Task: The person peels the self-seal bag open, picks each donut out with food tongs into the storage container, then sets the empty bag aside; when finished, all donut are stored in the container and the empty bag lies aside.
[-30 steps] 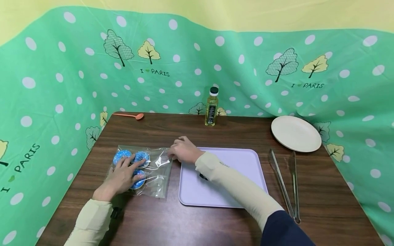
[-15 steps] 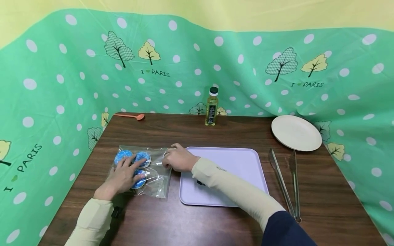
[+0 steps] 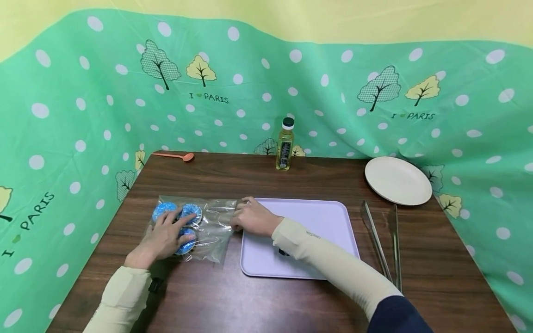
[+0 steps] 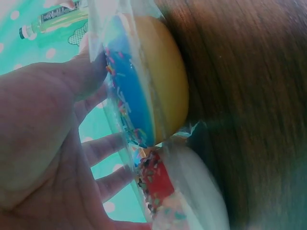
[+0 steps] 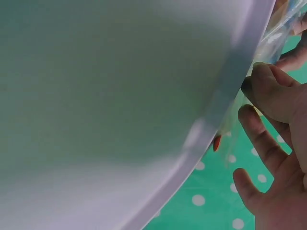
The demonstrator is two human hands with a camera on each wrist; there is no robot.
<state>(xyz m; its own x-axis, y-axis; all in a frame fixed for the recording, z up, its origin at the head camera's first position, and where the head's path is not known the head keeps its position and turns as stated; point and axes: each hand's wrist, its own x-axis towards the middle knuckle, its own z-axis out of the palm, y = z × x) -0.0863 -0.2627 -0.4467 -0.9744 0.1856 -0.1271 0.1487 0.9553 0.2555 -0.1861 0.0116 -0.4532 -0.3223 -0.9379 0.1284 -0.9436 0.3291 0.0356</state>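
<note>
A clear plastic bag [image 3: 210,243] lies on the table's left side, with blue-iced donuts [image 3: 190,213] inside. Over them rests my left hand [image 3: 160,238], fingers spread and fairly straight, covering part of the bag. The left wrist view shows a blue donut [image 4: 129,91] with sprinkles and a yellow base, and below it a donut with red icing [image 4: 156,179], both behind the film. My right hand [image 3: 255,216] is at the bag's right edge, above the tray's left rim. Thumb and forefinger [image 5: 266,84] pinch the bag's edge in the right wrist view.
Right of the bag lies a lilac tray [image 3: 308,217], partly under my right forearm. Metal tongs [image 3: 376,245] lie beyond it, below a white plate [image 3: 398,180]. An oil bottle [image 3: 285,148] stands at the back; an orange spoon [image 3: 187,157] lies at the back left.
My right hand first shifted left along the bag, then back to the right, and the bag's right edge now reaches farther right. My left hand stays on the donuts.
</note>
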